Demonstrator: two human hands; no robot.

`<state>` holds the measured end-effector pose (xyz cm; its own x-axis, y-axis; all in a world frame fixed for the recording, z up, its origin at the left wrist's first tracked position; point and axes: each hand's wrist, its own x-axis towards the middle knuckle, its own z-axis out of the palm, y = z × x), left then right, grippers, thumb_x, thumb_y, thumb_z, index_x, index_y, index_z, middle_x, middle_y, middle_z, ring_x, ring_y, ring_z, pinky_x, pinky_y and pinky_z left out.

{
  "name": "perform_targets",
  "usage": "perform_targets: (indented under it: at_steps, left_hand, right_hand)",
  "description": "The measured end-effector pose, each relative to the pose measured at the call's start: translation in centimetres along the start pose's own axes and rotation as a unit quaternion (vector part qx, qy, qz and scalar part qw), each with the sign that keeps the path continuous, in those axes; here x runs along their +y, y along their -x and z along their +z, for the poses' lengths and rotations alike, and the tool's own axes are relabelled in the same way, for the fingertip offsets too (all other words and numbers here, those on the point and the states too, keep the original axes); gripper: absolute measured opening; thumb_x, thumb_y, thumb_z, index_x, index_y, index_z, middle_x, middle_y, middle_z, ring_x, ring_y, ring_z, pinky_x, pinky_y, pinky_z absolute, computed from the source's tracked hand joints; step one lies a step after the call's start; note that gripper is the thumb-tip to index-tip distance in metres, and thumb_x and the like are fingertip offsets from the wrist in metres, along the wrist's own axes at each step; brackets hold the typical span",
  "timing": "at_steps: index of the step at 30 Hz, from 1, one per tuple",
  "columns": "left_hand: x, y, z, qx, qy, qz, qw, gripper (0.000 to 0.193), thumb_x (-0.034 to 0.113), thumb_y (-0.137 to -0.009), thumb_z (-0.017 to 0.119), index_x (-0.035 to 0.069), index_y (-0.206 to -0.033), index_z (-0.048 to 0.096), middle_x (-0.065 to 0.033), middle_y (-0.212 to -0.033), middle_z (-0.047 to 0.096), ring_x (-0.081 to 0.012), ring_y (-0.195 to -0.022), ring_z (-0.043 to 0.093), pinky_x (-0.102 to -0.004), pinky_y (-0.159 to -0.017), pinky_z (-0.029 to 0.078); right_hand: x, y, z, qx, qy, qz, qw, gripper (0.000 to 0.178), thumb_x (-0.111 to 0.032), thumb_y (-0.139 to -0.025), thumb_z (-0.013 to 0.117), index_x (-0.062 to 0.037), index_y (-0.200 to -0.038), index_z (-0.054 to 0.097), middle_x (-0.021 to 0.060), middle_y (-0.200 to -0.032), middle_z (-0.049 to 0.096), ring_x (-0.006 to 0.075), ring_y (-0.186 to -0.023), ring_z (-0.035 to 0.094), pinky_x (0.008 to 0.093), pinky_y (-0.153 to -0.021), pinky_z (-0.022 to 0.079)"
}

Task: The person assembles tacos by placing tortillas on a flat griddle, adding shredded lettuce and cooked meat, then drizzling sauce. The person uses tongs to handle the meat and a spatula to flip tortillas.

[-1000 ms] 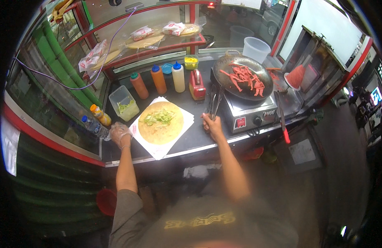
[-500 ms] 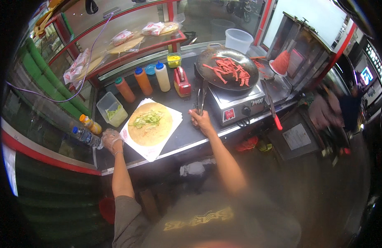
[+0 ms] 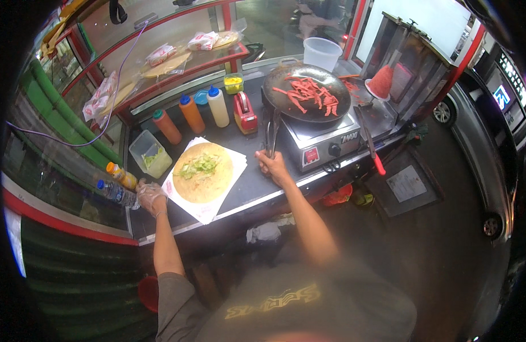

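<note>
My right hand (image 3: 274,167) is closed around the handle end of metal tongs (image 3: 271,134), which point up toward the dark pan (image 3: 283,101) on the stove. Strips of reddish meat (image 3: 308,91) lie in the pan. My left hand (image 3: 152,196), in a clear plastic glove, rests at the counter's left end with loosely bent fingers, holding nothing that I can see. Between my hands, a round flatbread (image 3: 197,188) topped with shredded green lettuce (image 3: 199,167) sits on white paper (image 3: 231,179). A clear tub (image 3: 158,164) with some lettuce stands behind my left hand.
Sauce bottles (image 3: 192,114), a red dispenser (image 3: 245,115) and a yellow-filled tub (image 3: 234,84) line the back. Two bottles (image 3: 117,192) lie near my left hand. A red-handled knife (image 3: 374,151) sits right of the stove (image 3: 325,142), near a meat cone (image 3: 381,84). Wrapped flatbreads (image 3: 166,60) rest on the shelf.
The view has shifted slightly. Both hands stay almost in place, the right still on the tongs. A blurred figure at the right has gone, and a parked car now shows there.
</note>
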<state>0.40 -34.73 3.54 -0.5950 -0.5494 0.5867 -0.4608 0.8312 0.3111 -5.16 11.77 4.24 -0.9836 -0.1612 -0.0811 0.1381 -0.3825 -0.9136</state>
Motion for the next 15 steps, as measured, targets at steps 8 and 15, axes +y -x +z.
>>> perform_targets:
  at_steps: [8,15]
  left_hand:
    - [-0.1,-0.5,0.3,-0.091,-0.064,-0.002,0.994,0.032,0.022,-0.091,0.071,0.003,-0.116,0.074,-0.0223,-0.117,0.074,-0.0404,-0.106,0.074,-0.0500,-0.097,0.057]
    - [0.9,0.0,-1.0,0.006,-0.022,0.014,1.000,0.029,0.021,-0.091,0.070,0.004,-0.114,0.077,-0.0209,-0.116,0.075,-0.0394,-0.108,0.073,-0.0480,-0.096,0.058]
  right_hand:
    - [-0.3,0.2,0.1,-0.007,0.004,-0.001,1.000,0.024,-0.026,-0.104,0.080,-0.0040,-0.104,0.072,-0.0034,-0.071,0.059,0.0032,-0.050,0.047,0.0232,-0.044,0.030]
    - [-0.5,0.4,0.1,-0.004,0.002,0.008,1.000,0.023,-0.025,-0.104,0.079,-0.0035,-0.104,0.072,-0.0034,-0.071,0.060,0.0030,-0.051,0.047,0.0230,-0.045,0.031]
